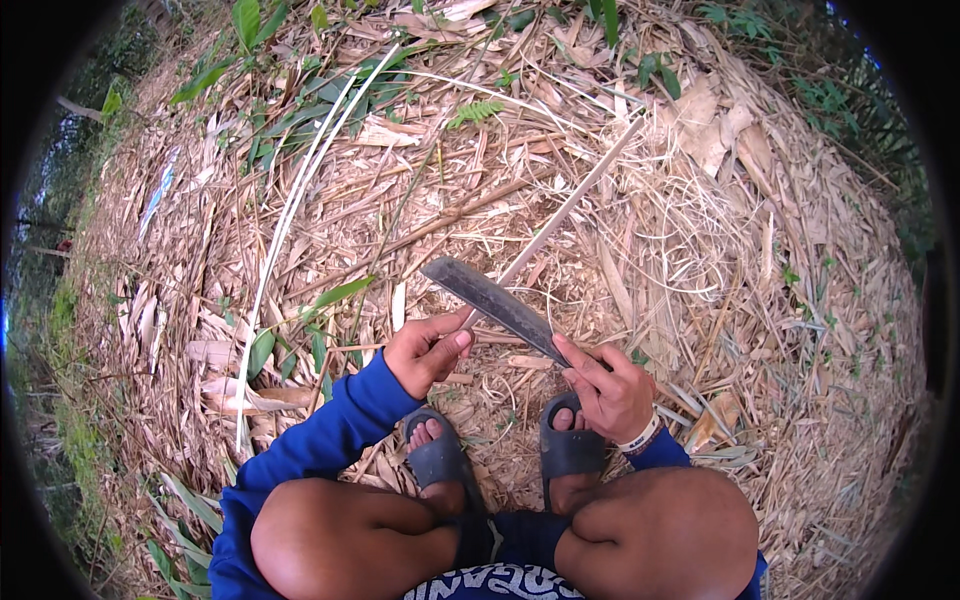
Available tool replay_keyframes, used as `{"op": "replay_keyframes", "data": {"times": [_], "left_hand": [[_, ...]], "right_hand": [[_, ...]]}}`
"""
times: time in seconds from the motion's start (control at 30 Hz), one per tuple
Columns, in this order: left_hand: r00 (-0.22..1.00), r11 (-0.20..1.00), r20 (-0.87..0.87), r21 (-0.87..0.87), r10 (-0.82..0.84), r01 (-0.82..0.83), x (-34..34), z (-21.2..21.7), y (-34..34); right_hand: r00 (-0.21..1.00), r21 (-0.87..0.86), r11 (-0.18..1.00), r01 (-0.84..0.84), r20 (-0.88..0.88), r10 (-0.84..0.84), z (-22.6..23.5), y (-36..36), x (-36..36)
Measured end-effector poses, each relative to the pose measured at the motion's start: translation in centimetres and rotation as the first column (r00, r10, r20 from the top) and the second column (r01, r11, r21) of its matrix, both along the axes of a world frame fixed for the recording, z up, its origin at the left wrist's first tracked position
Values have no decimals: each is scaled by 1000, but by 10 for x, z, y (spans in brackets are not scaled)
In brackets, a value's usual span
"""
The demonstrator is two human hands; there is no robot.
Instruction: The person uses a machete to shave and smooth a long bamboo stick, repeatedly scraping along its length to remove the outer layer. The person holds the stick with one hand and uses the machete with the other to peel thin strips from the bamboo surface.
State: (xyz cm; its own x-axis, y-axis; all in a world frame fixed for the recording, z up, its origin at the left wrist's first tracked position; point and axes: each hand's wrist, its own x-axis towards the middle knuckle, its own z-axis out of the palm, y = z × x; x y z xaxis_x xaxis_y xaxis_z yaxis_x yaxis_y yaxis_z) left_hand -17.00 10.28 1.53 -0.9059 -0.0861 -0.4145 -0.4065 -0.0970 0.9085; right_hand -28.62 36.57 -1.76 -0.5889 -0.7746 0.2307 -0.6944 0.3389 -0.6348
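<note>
My left hand (428,352) is closed in a pinch on the near end of a long, thin bamboo strip (568,207). From there the pale strip slants away to the upper right, above the littered ground. In my right hand (610,392) is a machete (492,303) with a broad dark blade; its handle is hidden inside my fingers, and my forefinger lies along the blade's base. The blade points to the upper left and crosses over the strip just ahead of my left hand. Whether its edge touches the strip I cannot tell.
Pale long strips (300,190) lie on the ground at the left. Curly thin shavings (690,250) are heaped at the right. Dry husks and chips cover the ground, with green leaves (262,352) among them. My sandalled feet (445,460) are close below the hands.
</note>
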Motion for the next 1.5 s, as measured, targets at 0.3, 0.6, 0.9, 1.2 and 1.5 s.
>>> {"op": "replay_keyframes", "data": {"times": [0.3, 0.6, 0.9, 1.2, 1.5], "left_hand": [[984, 880, -159, -475, -80, -6, -5, 3, 6], [997, 939, 15, -336, -79, 79, -6, 5, 7], [986, 896, -31, -423, -162, 133, 7, 0, 6], [980, 869, -121, -488, -156, 78, 14, -9, 5], [958, 805, -184, -590, -219, 70, 23, -6, 5]], "right_hand": [[999, 33, 999, -20, -32, 21, 19, -6, -2], [1000, 26, 1000, 13, -20, -13, 12, 1, -7], [1000, 21, 999, 25, 3, -25, 13, 10, -24], [999, 69, 998, 14, -37, -11, 21, 12, -12], [996, 20, 996, -89, -30, 89, 19, 12, -9]]}}
